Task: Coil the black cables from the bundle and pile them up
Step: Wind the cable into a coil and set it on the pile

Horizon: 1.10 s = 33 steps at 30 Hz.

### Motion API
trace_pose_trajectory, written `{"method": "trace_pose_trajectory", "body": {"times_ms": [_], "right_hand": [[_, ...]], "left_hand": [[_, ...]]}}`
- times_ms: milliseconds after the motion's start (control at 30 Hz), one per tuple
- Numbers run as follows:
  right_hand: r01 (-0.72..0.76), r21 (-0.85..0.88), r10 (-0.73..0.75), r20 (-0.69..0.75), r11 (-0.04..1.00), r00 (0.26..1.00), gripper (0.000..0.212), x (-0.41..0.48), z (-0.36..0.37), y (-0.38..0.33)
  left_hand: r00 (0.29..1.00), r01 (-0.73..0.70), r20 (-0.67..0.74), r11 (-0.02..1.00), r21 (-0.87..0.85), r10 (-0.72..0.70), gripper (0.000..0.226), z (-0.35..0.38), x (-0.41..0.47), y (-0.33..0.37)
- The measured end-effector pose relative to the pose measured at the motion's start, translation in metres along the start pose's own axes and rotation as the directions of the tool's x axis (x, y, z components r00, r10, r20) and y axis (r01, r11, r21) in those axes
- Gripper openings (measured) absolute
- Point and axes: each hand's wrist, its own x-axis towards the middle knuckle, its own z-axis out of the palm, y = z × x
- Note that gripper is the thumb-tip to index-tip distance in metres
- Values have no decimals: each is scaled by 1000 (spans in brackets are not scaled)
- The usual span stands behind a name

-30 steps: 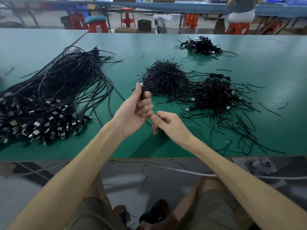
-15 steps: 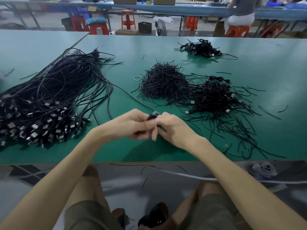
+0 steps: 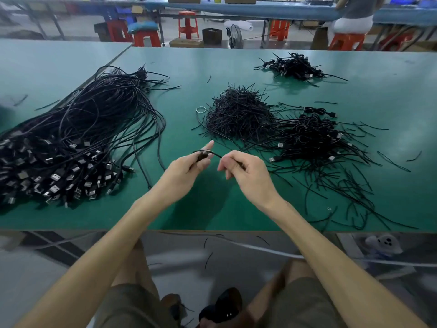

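A big bundle of long black cables (image 3: 78, 143) with metal plugs lies on the left of the green table (image 3: 236, 209). My left hand (image 3: 182, 171) grips a small black cable coil (image 3: 203, 155) with its forefinger pointing up. My right hand (image 3: 246, 171) pinches the cable strand that runs out of that coil. Both hands hover over the table's front middle, a short gap between them. A pile of coiled cables (image 3: 312, 138) lies to the right.
A heap of short black ties (image 3: 238, 114) sits behind my hands, with a small ring (image 3: 201, 110) beside it. Another small cable pile (image 3: 293, 67) lies at the back. Loose ties (image 3: 350, 192) litter the front right. Red stools (image 3: 188, 24) and a seated person stand beyond the table.
My hands, pressed together half a second ago, have drawn apart with the cable stretched between them. One second ago the left hand was raised higher with the coil.
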Motion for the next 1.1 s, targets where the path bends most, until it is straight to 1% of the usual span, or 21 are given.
{"method": "trace_pose_trajectory", "body": {"times_ms": [33,67,100,167,200,300,400,467,500,533,600,667,700,733,767,800,867,933,1000,1067,1100], "right_hand": [[-2,82,3,-6,997,1000,28,0,3,-4],[-1,142,2,-7,990,1000,29,0,6,-7],[2,171,-1,-5,985,1000,29,0,9,-9],[0,165,-3,16,986,1000,28,-1,14,-11],[-3,147,-2,32,989,999,28,-2,16,-11],[13,54,-17,64,998,998,28,-4,17,-8],[-22,-135,38,118,991,992,38,-2,9,4],[-64,-291,105,128,955,986,39,3,-6,15],[-80,-355,127,113,932,985,37,7,-15,20],[-86,-406,138,101,910,985,36,12,-25,25],[-82,-463,140,92,883,986,38,21,-39,30],[-68,-475,122,84,878,989,39,27,-43,30],[-54,-465,103,81,884,991,38,28,-41,29],[-43,-436,81,69,899,994,38,28,-37,26],[-39,-379,61,47,925,997,37,27,-33,21],[-38,-294,46,19,955,999,38,25,-28,16],[-33,-87,31,-28,996,999,41,22,-20,4],[-24,102,28,-33,995,999,43,18,-13,-7],[-22,205,24,-6,979,1000,42,14,-4,-15],[-14,235,9,22,972,1000,41,12,3,-18],[-9,231,2,31,973,1000,41,11,6,-19]], "left_hand": [[999,39,22,981,-192,-35,35,5,0,2],[997,72,42,925,-372,-61,38,10,0,4],[995,98,61,836,-539,-77,42,16,-1,8],[992,122,106,584,-803,-62,48,22,2,18],[992,124,114,480,-869,-50,49,23,3,23],[992,120,102,269,-956,-80,49,20,9,37],[985,82,60,134,-988,-162,36,10,11,45],[984,62,34,155,-986,-173,34,-3,9,48],[987,62,28,214,-975,-159,35,-9,7,48],[991,66,25,314,-947,-132,37,-14,2,47],[996,83,51,612,-786,-70,39,-17,-7,44],[991,60,136,907,-416,-3,40,-10,-13,39],[981,21,193,987,-158,10,38,-4,-15,36],[973,-21,229,995,94,-2,36,1,-15,32],[975,-37,222,964,263,-23,33,7,-15,29],[983,-19,178,951,309,-38,30,11,-15,26],[999,26,35,990,141,-31,27,18,-15,19],[994,32,-103,998,-56,-38,28,22,-12,16],[980,37,-184,979,-200,-75,29,25,-8,18],[966,89,-181,889,-449,-187,34,28,-4,25],[963,111,-126,780,-617,-236,39,28,-1,28]]}}
